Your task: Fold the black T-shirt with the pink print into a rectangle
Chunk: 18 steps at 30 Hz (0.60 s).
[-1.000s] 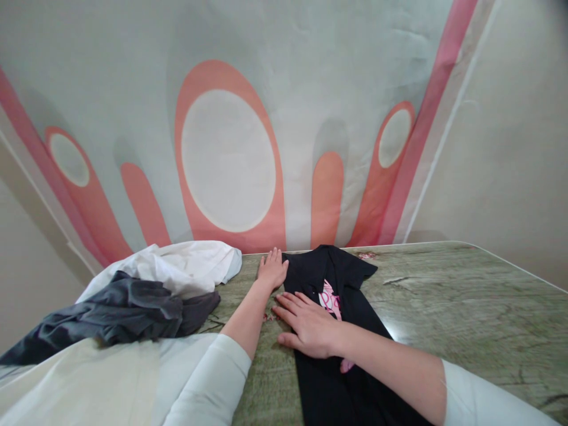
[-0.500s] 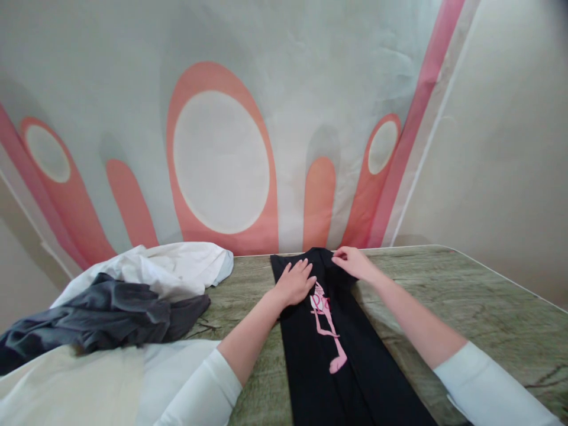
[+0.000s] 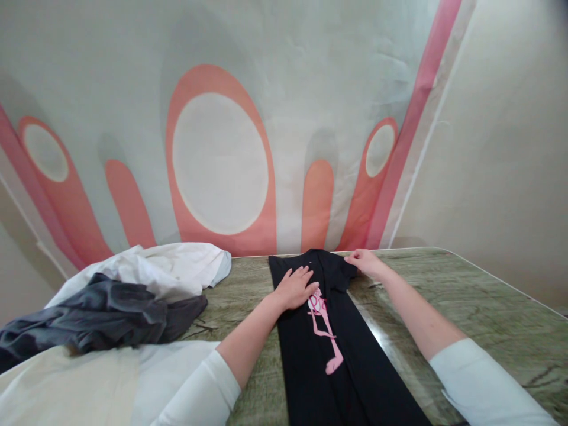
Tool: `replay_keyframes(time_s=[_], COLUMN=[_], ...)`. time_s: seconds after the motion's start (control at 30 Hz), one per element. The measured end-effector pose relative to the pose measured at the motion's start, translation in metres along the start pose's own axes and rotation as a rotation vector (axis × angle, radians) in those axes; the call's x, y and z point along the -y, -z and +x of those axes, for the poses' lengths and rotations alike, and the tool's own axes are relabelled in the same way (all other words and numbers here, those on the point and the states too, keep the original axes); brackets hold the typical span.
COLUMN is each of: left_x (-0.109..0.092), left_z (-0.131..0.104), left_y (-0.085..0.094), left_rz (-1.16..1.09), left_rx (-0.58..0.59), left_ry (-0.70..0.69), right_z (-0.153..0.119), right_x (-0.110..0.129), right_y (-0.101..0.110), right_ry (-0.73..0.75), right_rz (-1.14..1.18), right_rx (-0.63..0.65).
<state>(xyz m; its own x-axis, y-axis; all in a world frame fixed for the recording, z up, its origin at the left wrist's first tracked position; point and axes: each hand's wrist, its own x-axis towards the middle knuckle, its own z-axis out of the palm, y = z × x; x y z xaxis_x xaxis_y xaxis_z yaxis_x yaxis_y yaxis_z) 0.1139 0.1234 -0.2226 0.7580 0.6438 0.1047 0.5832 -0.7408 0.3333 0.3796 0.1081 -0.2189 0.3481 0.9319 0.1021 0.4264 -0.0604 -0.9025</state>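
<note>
A black T-shirt [image 3: 319, 337] with a pink cartoon figure printed on it lies lengthwise on the table, folded into a narrow strip. My left hand [image 3: 295, 288] rests flat on its upper part, fingers stretched out, beside the top of the print. At the shirt's far right, my right hand [image 3: 366, 262] pinches the edge of the short sleeve, which sticks out to the right. The shirt's near end runs out of the bottom of the view.
On the left of the wood-patterned table [image 3: 412, 296] lie a crumpled white garment [image 3: 177, 266], a dark grey garment [image 3: 119, 313] and a cream and white cloth [image 3: 102, 378]. Behind the table's far edge stands a wall [image 3: 288, 89] with pink shapes.
My right hand has moved right with the sleeve edge, and the sleeve is now drawn out further and flatter. My left hand stays in place on the shirt.
</note>
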Motion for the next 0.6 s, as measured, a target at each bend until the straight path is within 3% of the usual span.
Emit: replay_keyframes(time_s=[0.1,0.2,0.3,0.37,0.47,0.6], left_x=[-0.004,-0.004,0.001,0.008,0.019,0.026], left_z=[0.003,0.01,0.017,0.018,0.016,0.014], left_y=[0.003,0.007,0.014,0.019,0.021,0.012], left_rz=[-0.224,-0.636,-1.143,-1.389,-1.533,-1.468], left_rx=[-0.016,-0.086,-0.16,-0.199,-0.219,-0.327], left_ry=[0.013,0.097,0.287,0.385,0.416,0.459], right_z=[0.007,0.003,-0.01,-0.02,-0.028,-0.02], right_x=[0.015,0.04,0.064,0.074,0.077,0.063], right_y=[-0.009,-0.025,-0.043,-0.052,-0.057,-0.047], right_ry=[0.031,0.093,0.173,0.186,0.14,0.081], right_rz=[0.147,0.438,0.73,0.742,0.649,0.578], right_rx=[-0.001,0.054,0.283,0.444,0.498,0.36])
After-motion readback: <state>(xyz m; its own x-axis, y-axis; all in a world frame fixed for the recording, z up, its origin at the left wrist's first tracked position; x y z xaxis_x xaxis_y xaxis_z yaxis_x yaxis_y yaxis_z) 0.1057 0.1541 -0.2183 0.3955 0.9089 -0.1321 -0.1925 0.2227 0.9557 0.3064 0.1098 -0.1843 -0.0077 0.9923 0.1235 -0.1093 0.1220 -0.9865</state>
